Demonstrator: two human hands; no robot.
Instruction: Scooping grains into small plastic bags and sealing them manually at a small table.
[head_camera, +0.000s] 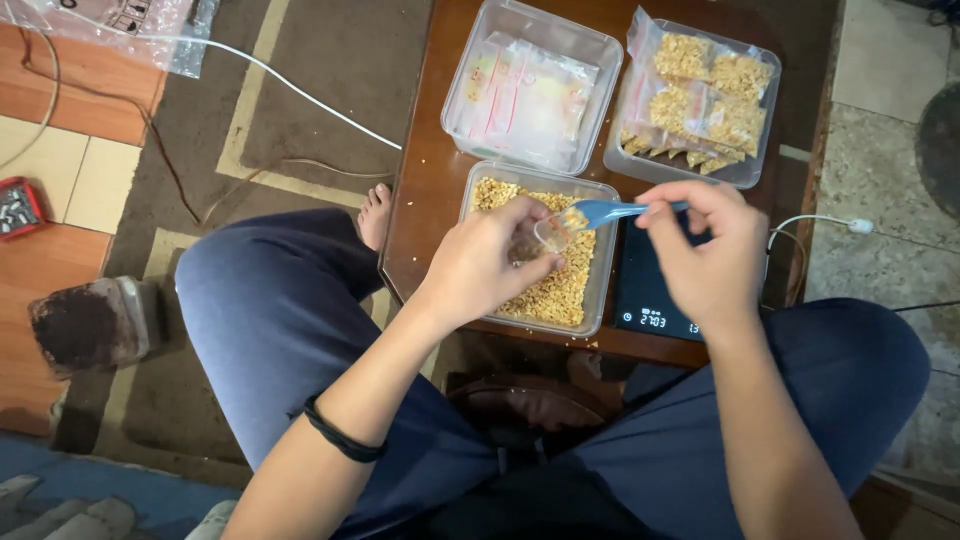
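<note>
While filled bags (705, 95) wait in a tub, my left hand (480, 268) pinches a small bag (540, 238); right-hand fingers (672, 205) pinch a loaded blue spoon (600, 212) above half-full tray (590, 190).

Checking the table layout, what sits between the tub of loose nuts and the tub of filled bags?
In the head view, only bare wooden table shows between the nut tub and the filled-bag tub.

The spoon (600, 212) is smooth blue plastic, and the small bag (545, 235) is thin, clear, glossy film. The three tubs, among them the one of dry, rough golden crumbs (480, 180), are clear, slightly frosted plastic. They stand on a polished brown wooden table (425, 190) beside a glossy black scale (650, 290), over a matt brown woven carpet (330, 60) and blue cloth trousers (270, 310)
</note>
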